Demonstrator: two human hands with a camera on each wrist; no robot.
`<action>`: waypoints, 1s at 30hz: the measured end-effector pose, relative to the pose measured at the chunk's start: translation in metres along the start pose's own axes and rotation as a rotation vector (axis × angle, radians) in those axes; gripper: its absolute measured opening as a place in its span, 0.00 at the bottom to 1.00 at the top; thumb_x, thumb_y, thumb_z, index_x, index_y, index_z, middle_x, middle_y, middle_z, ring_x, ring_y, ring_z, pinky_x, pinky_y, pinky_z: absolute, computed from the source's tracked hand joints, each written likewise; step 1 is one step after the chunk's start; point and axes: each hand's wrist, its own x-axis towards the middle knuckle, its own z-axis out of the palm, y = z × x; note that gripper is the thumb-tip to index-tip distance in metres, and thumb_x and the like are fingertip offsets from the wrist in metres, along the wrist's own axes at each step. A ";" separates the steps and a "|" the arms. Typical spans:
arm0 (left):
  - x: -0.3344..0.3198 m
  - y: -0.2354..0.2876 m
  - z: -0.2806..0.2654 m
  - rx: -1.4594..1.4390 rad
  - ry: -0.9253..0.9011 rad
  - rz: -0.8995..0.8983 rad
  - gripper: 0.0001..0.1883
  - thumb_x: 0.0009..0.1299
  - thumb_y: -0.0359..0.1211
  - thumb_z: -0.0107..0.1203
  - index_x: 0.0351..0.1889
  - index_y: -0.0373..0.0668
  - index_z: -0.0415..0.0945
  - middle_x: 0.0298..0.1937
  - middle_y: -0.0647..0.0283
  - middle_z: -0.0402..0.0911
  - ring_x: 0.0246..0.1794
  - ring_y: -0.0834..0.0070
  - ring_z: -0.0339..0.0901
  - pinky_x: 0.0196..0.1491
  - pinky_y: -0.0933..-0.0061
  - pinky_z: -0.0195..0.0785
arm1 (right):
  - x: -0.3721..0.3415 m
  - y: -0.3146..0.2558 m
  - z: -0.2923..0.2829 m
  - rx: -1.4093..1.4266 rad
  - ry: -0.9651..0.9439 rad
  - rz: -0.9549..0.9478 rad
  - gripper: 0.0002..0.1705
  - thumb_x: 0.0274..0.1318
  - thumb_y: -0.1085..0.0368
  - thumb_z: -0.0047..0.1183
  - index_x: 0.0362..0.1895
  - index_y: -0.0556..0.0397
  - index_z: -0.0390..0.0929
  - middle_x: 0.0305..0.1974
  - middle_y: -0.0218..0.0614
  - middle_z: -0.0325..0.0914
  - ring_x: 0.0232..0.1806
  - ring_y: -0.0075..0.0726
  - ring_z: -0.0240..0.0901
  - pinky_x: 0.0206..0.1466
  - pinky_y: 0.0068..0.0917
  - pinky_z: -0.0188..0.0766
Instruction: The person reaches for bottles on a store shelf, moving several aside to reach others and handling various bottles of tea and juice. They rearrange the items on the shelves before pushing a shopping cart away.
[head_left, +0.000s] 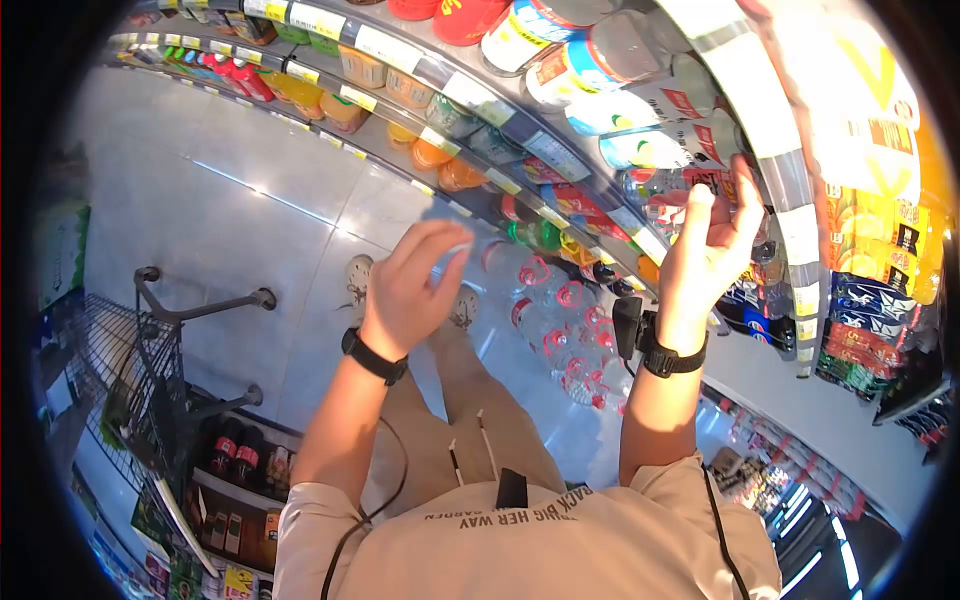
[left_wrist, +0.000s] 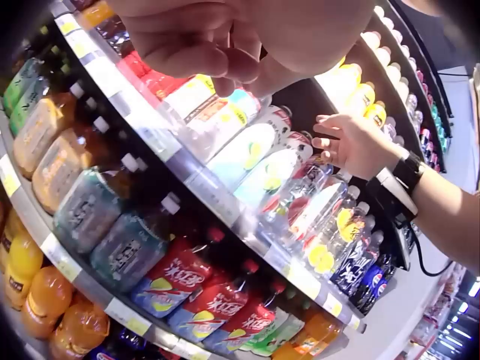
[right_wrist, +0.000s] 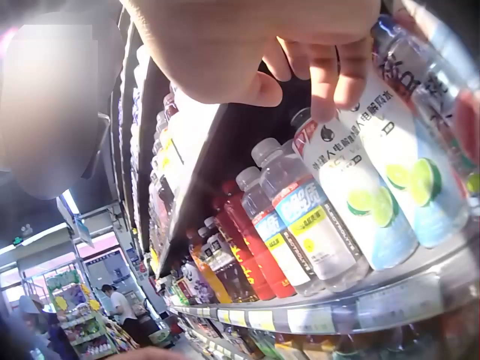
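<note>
My right hand reaches to the drinks shelf, its fingers partly bent. In the right wrist view its fingers overlap the top of a white bottle with a lime picture; contact cannot be told. A similar lime bottle stands beside it. From the left wrist view, the right hand is by the tops of the lime bottles. Out in front of the body, my left hand hangs in the air with loosely bent fingers, holding nothing, apart from the shelf.
Price-tagged shelf edges curve past both hands. Large clear bottles with pink caps stand on the floor below. A wire shopping cart is at the left. Electrolyte bottles stand beside the lime ones. People are in the distance.
</note>
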 end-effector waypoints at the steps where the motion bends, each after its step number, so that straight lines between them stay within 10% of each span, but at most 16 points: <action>1: 0.014 0.003 -0.002 -0.018 -0.017 0.041 0.12 0.68 0.23 0.64 0.49 0.43 0.84 0.52 0.60 0.84 0.19 0.79 0.70 0.23 0.78 0.64 | -0.001 0.000 0.002 0.019 0.003 -0.049 0.26 0.68 0.77 0.52 0.69 0.60 0.67 0.61 0.43 0.73 0.39 0.25 0.78 0.44 0.25 0.79; 6: 0.071 0.047 0.025 -0.073 -0.117 0.239 0.16 0.67 0.23 0.60 0.53 0.46 0.83 0.57 0.62 0.81 0.33 0.67 0.84 0.30 0.68 0.76 | -0.005 -0.003 0.012 -0.135 0.136 -0.107 0.22 0.69 0.76 0.52 0.66 0.60 0.72 0.60 0.42 0.73 0.38 0.26 0.80 0.40 0.23 0.80; 10: 0.122 0.094 0.058 0.012 -0.157 0.393 0.16 0.67 0.28 0.59 0.53 0.44 0.82 0.57 0.55 0.80 0.36 0.64 0.86 0.31 0.66 0.79 | 0.011 0.000 0.000 -0.821 0.200 -0.531 0.22 0.62 0.63 0.61 0.59 0.57 0.78 0.52 0.46 0.78 0.54 0.53 0.73 0.61 0.47 0.64; 13: 0.148 0.111 0.078 0.155 -0.212 0.462 0.16 0.68 0.33 0.57 0.53 0.42 0.80 0.57 0.50 0.80 0.36 0.62 0.87 0.30 0.63 0.80 | 0.022 -0.014 0.005 -1.082 0.131 -0.266 0.26 0.69 0.53 0.54 0.62 0.58 0.77 0.55 0.54 0.80 0.57 0.64 0.74 0.59 0.59 0.61; 17: 0.177 0.122 0.087 0.443 -0.350 0.488 0.17 0.70 0.35 0.54 0.55 0.40 0.77 0.57 0.47 0.80 0.37 0.60 0.87 0.30 0.56 0.79 | 0.042 -0.003 -0.016 -0.351 -0.111 0.116 0.19 0.69 0.57 0.49 0.52 0.58 0.83 0.42 0.47 0.88 0.48 0.58 0.82 0.52 0.49 0.71; 18: 0.184 0.124 0.088 0.487 -0.463 0.471 0.24 0.69 0.30 0.54 0.64 0.40 0.72 0.56 0.45 0.80 0.40 0.55 0.86 0.36 0.52 0.80 | 0.047 -0.006 -0.015 -0.437 -0.043 -0.127 0.17 0.67 0.60 0.48 0.45 0.57 0.85 0.37 0.46 0.88 0.42 0.55 0.84 0.47 0.44 0.76; 20: 0.198 0.150 0.082 0.606 -0.671 0.327 0.14 0.65 0.29 0.59 0.49 0.36 0.79 0.51 0.47 0.83 0.44 0.54 0.84 0.41 0.52 0.79 | 0.046 -0.005 -0.021 -0.656 -0.026 -0.157 0.15 0.67 0.58 0.50 0.42 0.52 0.86 0.37 0.47 0.86 0.40 0.58 0.82 0.47 0.49 0.77; 24: 0.192 0.123 0.101 0.930 -0.145 0.931 0.10 0.64 0.29 0.58 0.41 0.34 0.81 0.42 0.48 0.82 0.41 0.54 0.82 0.43 0.52 0.76 | 0.052 0.017 -0.037 -0.758 -0.050 -0.316 0.17 0.68 0.51 0.53 0.42 0.49 0.86 0.35 0.42 0.87 0.41 0.57 0.83 0.48 0.50 0.77; 27: 0.200 0.124 0.102 0.353 -0.193 0.726 0.12 0.65 0.29 0.56 0.45 0.35 0.80 0.38 0.48 0.80 0.40 0.51 0.81 0.45 0.54 0.75 | 0.037 0.027 -0.035 -0.870 -0.170 -0.096 0.17 0.69 0.59 0.50 0.39 0.63 0.82 0.30 0.57 0.83 0.32 0.60 0.82 0.40 0.52 0.77; 30: 0.213 0.100 0.108 0.475 -0.134 0.770 0.14 0.65 0.28 0.56 0.49 0.37 0.79 0.42 0.47 0.82 0.41 0.49 0.81 0.48 0.52 0.76 | 0.051 0.031 -0.032 -1.217 -0.126 -0.637 0.14 0.63 0.60 0.51 0.39 0.56 0.84 0.29 0.48 0.84 0.30 0.51 0.83 0.39 0.49 0.79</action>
